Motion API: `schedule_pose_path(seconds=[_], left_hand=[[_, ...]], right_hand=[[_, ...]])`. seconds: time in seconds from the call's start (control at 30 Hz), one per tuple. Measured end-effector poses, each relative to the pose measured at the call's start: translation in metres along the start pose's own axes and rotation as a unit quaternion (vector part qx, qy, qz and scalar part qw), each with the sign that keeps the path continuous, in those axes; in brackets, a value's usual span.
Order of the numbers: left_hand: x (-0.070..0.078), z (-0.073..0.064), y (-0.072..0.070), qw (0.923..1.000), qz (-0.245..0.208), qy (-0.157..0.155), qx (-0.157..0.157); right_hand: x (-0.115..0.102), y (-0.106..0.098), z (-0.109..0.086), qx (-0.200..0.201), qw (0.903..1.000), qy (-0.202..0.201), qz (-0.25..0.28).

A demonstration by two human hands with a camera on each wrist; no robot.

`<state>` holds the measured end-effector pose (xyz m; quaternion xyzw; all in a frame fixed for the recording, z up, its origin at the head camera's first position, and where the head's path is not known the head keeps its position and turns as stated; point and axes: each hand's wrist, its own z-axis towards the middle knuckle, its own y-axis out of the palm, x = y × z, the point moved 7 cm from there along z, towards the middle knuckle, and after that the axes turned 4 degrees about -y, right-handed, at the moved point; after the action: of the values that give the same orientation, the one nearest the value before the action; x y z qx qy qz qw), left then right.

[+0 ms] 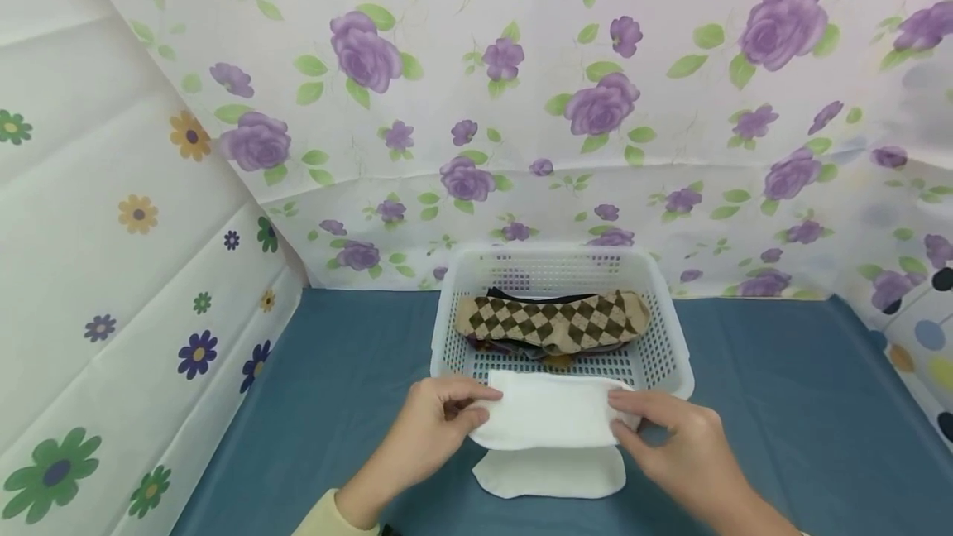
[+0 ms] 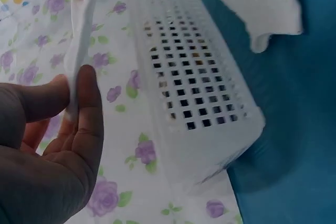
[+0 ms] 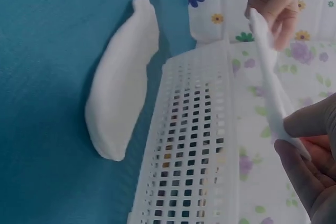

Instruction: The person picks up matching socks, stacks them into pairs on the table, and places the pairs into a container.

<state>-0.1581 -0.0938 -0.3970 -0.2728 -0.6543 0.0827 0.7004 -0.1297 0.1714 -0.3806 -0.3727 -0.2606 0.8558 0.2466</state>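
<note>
A white sock [image 1: 554,412] is stretched flat between my two hands, above the front side of the basket in the head view. My left hand [image 1: 435,433] pinches its left end between thumb and fingers. At the other end, the thumb and fingers of my right hand [image 1: 677,445] pinch it the same way. Seen edge-on in the right wrist view, the held sock [image 3: 273,90] looks thin and lies clear of the basket. A second white sock [image 1: 551,474] lies on the blue table surface in front of the basket, partly covered by the held one in the head view.
The white perforated plastic basket [image 1: 447,337] stands behind the hands. Inside it lies a beige and dark argyle sock [image 1: 551,321] on top of other dark items. Flower-printed sheeting [image 1: 417,122] rises behind the blue table [image 1: 357,354] and at both sides.
</note>
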Motion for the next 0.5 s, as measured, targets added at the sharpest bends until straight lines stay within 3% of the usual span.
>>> schedule_pose_path(seconds=[0.13, 0.2, 0.33, 0.5], left_hand=[[-0.016, -0.01, 0.015, 0.9988, 0.03, -0.023, -0.031], [-0.025, -0.012, 0.021, 0.9975, 0.038, -0.042, -0.043], [-0.04, -0.012, 0.032, 0.9938, 0.05, -0.075, -0.065], [-0.053, -0.007, 0.042, 0.9906, 0.062, -0.085, -0.087]], right_hand=[[0.005, 0.009, -0.012, -0.041, 0.9971, 0.063, -0.012], [0.01, 0.016, -0.019, -0.082, 0.9914, 0.102, -0.007], [0.024, 0.036, -0.031, -0.185, 0.9677, 0.171, 0.007], [0.037, 0.059, -0.039, -0.272, 0.9399, 0.206, 0.003]])
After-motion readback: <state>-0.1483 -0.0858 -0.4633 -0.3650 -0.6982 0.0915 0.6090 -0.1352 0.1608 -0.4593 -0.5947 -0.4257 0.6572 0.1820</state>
